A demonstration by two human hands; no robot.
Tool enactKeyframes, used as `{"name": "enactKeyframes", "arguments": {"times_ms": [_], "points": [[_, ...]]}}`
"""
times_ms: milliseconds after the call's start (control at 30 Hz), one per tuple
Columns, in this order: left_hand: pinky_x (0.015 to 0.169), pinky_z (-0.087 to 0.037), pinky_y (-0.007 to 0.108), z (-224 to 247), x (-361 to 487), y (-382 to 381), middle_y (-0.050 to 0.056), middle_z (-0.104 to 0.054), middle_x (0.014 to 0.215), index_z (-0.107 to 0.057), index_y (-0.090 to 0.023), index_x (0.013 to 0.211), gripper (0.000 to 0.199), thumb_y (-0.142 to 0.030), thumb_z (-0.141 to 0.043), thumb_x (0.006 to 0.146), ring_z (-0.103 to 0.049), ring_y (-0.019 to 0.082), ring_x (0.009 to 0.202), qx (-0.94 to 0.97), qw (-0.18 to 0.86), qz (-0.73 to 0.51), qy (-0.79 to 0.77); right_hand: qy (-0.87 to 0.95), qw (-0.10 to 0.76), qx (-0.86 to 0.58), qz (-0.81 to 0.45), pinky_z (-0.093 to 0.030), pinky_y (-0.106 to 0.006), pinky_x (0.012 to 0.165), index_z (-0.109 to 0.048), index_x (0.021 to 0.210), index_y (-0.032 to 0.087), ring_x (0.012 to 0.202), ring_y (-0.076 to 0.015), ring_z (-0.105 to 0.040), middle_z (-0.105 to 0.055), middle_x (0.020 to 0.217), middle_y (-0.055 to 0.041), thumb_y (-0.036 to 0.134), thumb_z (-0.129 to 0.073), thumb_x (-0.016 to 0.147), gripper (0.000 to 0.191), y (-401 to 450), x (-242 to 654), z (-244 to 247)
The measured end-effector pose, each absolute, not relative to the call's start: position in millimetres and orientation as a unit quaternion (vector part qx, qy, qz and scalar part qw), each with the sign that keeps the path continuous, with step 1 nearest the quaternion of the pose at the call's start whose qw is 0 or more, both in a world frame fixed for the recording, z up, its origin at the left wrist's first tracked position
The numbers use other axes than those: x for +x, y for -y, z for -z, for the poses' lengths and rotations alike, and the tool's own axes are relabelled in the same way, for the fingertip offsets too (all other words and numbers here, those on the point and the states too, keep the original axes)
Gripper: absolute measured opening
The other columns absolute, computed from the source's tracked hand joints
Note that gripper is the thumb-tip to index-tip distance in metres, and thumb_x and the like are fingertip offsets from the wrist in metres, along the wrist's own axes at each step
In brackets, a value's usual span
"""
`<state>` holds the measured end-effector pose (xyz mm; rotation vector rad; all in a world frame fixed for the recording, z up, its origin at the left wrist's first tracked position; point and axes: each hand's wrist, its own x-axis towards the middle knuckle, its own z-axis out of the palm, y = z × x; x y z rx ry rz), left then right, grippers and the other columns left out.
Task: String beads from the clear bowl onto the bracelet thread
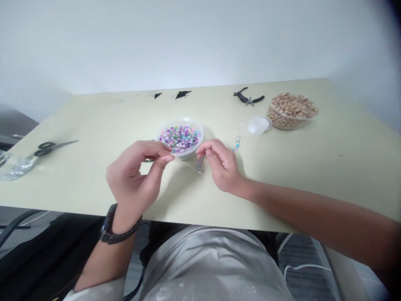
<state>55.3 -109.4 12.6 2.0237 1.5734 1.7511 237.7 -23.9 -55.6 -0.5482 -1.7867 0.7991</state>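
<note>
A clear bag (19, 168) lay near the left side of the table (313, 167), beside the scissors (61, 145), whose blades pointed right; the left hand (171, 158) was well apart from them. Its thumb and forefinger were pinched on a faint thread (191, 167) leading toward a string of beads (237, 143). The right hand (222, 165) was half curled at that string, which showed by its fingertips and again beyond its knuckles; whether it gripped could not be told. The right forearm crossed the front edge.

The pale tabletop met a white wall (200, 42), with dark patches (182, 95) and black pliers (242, 98) near the rear edge.

A white tub (185, 156), between and beyond the hands, held many mixed coloured beads (180, 138). Farther right, a small whitish container (258, 125), contents unclear, stood beside a clear tub (283, 123) heaped above its rim with tan pieces (294, 104).
</note>
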Motion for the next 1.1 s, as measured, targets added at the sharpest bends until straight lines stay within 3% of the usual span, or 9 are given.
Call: {"name": "enactKeyframes", "arguments": {"times_ms": [100, 267, 600, 733, 867, 1000, 1100], "points": [[0.081, -0.056, 0.031, -13.6, 58.4, 105.1, 0.004, -0.074, 0.088, -0.073, -0.019, 0.088, 0.006, -0.016, -0.078, 0.089, -0.071, 0.018, 0.089, 0.637, 0.069, -0.587, -0.495, 0.747, 0.52, -0.235, -0.342, -0.047, -0.033, 0.08, -0.063, 0.099, 0.019, 0.086, -0.017, -0.06, -0.065, 0.088, -0.0034, 0.018, -0.042, 0.107, 0.023, 23.3, 238.3, 54.3], [0.073, -0.056, 0.026, -12.7, 59.3, 102.7, 0.004, -0.072, 0.088, -0.069, -0.018, 0.087, 0.009, -0.019, -0.075, 0.093, -0.068, 0.014, 0.081, 0.603, 0.301, -0.599, -0.432, 0.755, 0.507, -0.232, -0.346, -0.047, -0.032, 0.079, -0.063, 0.096, 0.019, 0.085, -0.0169, -0.06, -0.066, 0.086, -0.0036, 0.019, -0.042, 0.107, 0.023, 25.1, 239.0, 50.6], [0.08, -0.057, 0.026, -10.7, 51.7, 107.8, 0.002, -0.074, 0.087, -0.069, -0.019, 0.088, 0.008, -0.023, -0.075, 0.093, -0.071, 0.014, 0.086, 0.618, 0.201, -0.56, -0.514, 0.714, 0.515, -0.256, -0.398, -0.048, -0.031, 0.08, -0.064, 0.1, 0.019, 0.085, -0.0154, -0.063, -0.065, 0.088, -0.0034, 0.023, -0.043, 0.108, 0.023, 23.0, 240.3, 56.0], [0.068, -0.054, 0.02, -13.4, 42.4, 107.4, 0.003, -0.074, 0.088, -0.066, -0.019, 0.089, 0.013, -0.028, -0.07, 0.097, -0.07, 0.013, 0.083, 0.649, 0.318, -0.479, -0.498, 0.714, 0.515, -0.259, -0.397, -0.048, -0.031, 0.079, -0.064, 0.099, 0.019, 0.084, -0.0153, -0.063, -0.066, 0.087, -0.0032, 0.023, -0.043, 0.107, 0.023, 24.1, 239.0, 56.8], [0.061, -0.053, 0.02, -12.8, 42.1, 104.3, 0.004, -0.076, 0.09, -0.056, -0.018, 0.091, 0.018, -0.031, -0.061, 0.103, -0.064, 0.009, 0.067, 0.632, 0.456, -0.441, -0.446, 0.707, 0.514, -0.268, -0.404, -0.047, -0.031, 0.076, -0.064, 0.099, 0.019, 0.084, -0.0153, -0.063, -0.066, 0.088, -0.0033, 0.024, -0.043, 0.107, 0.023, 22.3, 239.4, 53.4], [0.058, -0.049, 0.021, -2.6, 49.1, 99.5, 0.002, -0.072, 0.081, -0.049, -0.019, 0.091, 0.022, -0.035, -0.057, 0.105, -0.056, 0.008, 0.059, 0.611, 0.505, -0.425, -0.438, 0.676, 0.549, -0.286, -0.399, -0.046, -0.03, 0.075, -0.063, 0.1, 0.02, 0.086, -0.0151, -0.062, -0.066, 0.092, -0.0033, 0.026, -0.045, 0.106, 0.02, 5.6, 247.5, 47.0], [0.055, -0.04, 0.02, 7.0, 50.4, 96.7, -0.002, -0.062, 0.072, -0.047, -0.02, 0.093, 0.024, -0.038, -0.054, 0.106, -0.047, 0.007, 0.057, 0.612, 0.507, -0.41, -0.446, 0.647, 0.579, -0.315, -0.384, -0.045, -0.03, 0.069, -0.06, 0.101, 0.02, 0.076, -0.0141, -0.056, -0.065, 0.093, -0.0028, 0.026, -0.046, 0.103, 0.016, -17.5, 259.8, 40.8]]}}
